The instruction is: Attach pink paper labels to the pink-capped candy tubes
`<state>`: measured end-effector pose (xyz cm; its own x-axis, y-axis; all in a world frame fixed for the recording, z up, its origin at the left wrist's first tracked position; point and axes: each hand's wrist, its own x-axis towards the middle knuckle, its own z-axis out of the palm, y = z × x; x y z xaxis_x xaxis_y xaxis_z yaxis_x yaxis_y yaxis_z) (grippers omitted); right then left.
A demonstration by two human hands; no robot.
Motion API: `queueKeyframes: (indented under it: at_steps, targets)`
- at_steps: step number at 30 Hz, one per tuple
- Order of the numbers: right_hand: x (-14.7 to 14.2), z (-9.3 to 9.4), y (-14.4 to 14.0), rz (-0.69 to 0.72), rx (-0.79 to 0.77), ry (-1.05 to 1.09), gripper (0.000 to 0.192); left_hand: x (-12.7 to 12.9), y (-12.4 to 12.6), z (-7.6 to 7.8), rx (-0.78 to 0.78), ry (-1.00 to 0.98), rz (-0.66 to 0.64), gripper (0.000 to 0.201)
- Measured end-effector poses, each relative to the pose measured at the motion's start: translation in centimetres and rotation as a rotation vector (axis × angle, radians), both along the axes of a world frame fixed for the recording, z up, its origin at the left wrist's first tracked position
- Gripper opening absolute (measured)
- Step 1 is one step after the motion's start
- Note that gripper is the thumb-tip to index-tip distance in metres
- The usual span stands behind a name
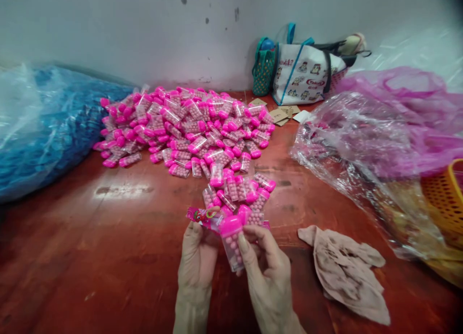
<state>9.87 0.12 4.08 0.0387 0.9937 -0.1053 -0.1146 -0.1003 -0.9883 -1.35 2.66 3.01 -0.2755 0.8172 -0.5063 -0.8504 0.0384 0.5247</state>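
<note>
My right hand (269, 273) pinches a small clear bottle (232, 242) between thumb and fingers. The bottle has a bright pink cap and holds pink balls; it is slightly tilted, cap upward. Closed on a pink printed label (203, 217) with a fruit picture, my left hand (198, 259) is beside the bottle's cap. The label's right end meets the cap, but I cannot tell whether it goes around it. Just beyond my hands lie several similar bottles (231, 185), in front of a large heap of them (188, 126).
A clear bag of blue items (50, 126) lies at the left. Clear and pink plastic sheeting (361, 131) and a yellow basket (443, 194) are at the right, near a crumpled stained cloth (347, 271). A white tote bag (300, 78) and cardboard pieces (284, 114) are by the wall.
</note>
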Motion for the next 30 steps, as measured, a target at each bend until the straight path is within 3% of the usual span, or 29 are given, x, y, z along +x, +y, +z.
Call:
queueKeyframes:
  at_steps: [6, 11, 14, 16, 23, 30]
  targets:
    - [0.4, -0.4, -0.3, 0.003, 0.202, -0.244, 0.020, 0.6, 0.5, 0.0, 0.087, 0.201, -0.005, 0.040]
    - [0.6, -0.1, -0.1, -0.052, 0.470, -0.426, 0.031, 1.6, 0.7, -0.2, 0.050, 0.224, -0.038, 0.026]
    - [0.7, -0.3, -0.1, -0.129, 0.646, -0.610, 0.040, 2.3, 0.4, -0.2, -0.017, 0.157, -0.044, 0.016]
    - [0.8, -0.6, -0.1, -0.148, 0.680, -0.690, 0.042, 2.6, 0.2, 0.2, -0.041, 0.085, -0.054, 0.016]
    - [1.1, -1.3, 0.6, -0.108, 0.512, -0.492, 0.030, 3.6, 0.4, 2.0, 0.055, 0.027, -0.056, 0.011]
    - [1.3, -1.0, 1.1, -0.050, 0.072, -0.105, 0.015, 4.1, 0.3, 1.4, -0.039, 0.071, -0.133, 0.016]
